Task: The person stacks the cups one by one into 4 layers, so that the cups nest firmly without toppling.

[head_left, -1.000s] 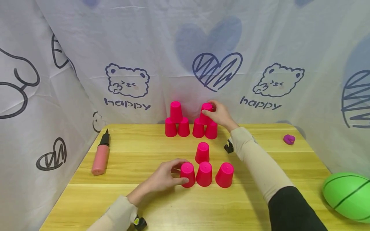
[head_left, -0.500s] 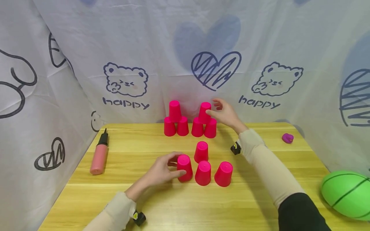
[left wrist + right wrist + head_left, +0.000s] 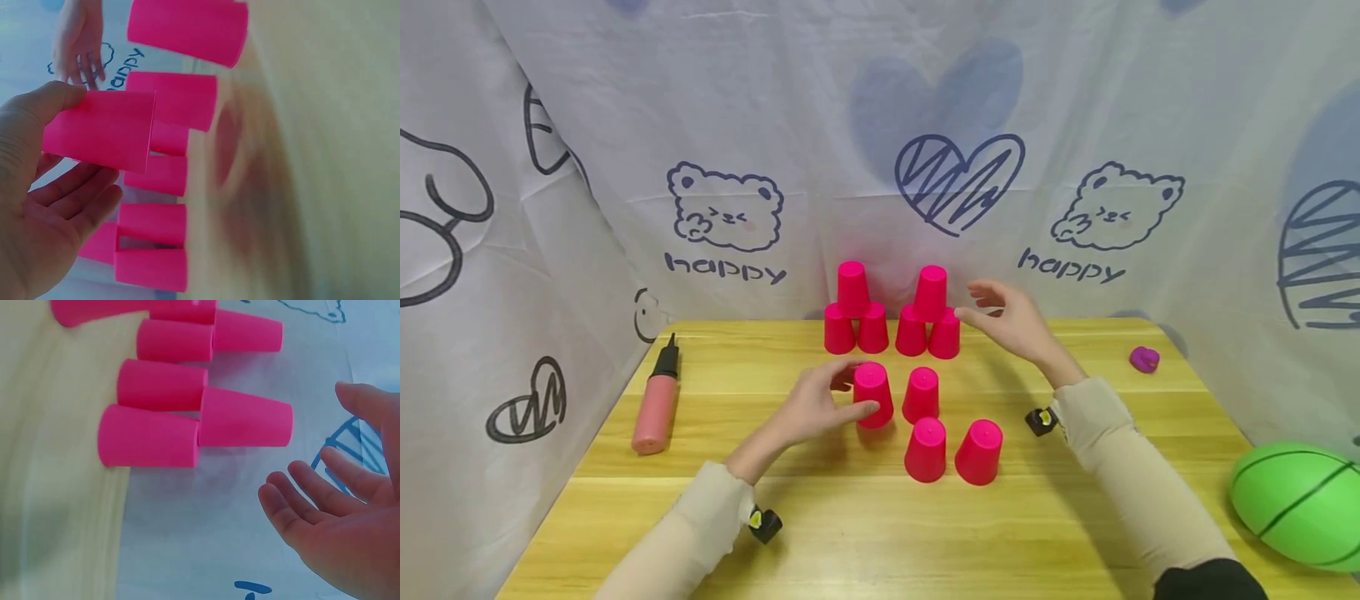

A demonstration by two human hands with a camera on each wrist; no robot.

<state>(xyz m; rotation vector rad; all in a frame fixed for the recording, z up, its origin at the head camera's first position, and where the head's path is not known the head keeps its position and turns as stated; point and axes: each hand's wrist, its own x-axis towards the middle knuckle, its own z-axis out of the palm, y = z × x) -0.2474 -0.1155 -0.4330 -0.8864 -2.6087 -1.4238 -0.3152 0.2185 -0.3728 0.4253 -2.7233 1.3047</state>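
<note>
My left hand (image 3: 820, 404) pinches an upside-down pink cup (image 3: 873, 395) between thumb and fingers; in the left wrist view this held cup (image 3: 103, 130) looks lifted off the wood. Just right of it stands another pink cup (image 3: 921, 395). Nearer me are two more, a middle cup (image 3: 926, 450) and a right cup (image 3: 979, 452), set slightly apart. Toward the back, one cup (image 3: 853, 289) rests across two others, and beside that group a second top cup (image 3: 931, 293) does likewise. My right hand (image 3: 1015, 321) hangs right of this second stack, fingers loosely bent, holding nothing.
The wooden table (image 3: 850, 533) ends at a printed white cloth (image 3: 820, 108) behind the stacks. On the left lies a pink hand pump (image 3: 657, 408). A small purple object (image 3: 1145, 359) sits at far right, and a green ball (image 3: 1300, 507) at the right edge.
The left hand has carried its cup from the front row back, beside the single cup. My right hand has let go of the top cup on the right stack and drawn away rightward.
</note>
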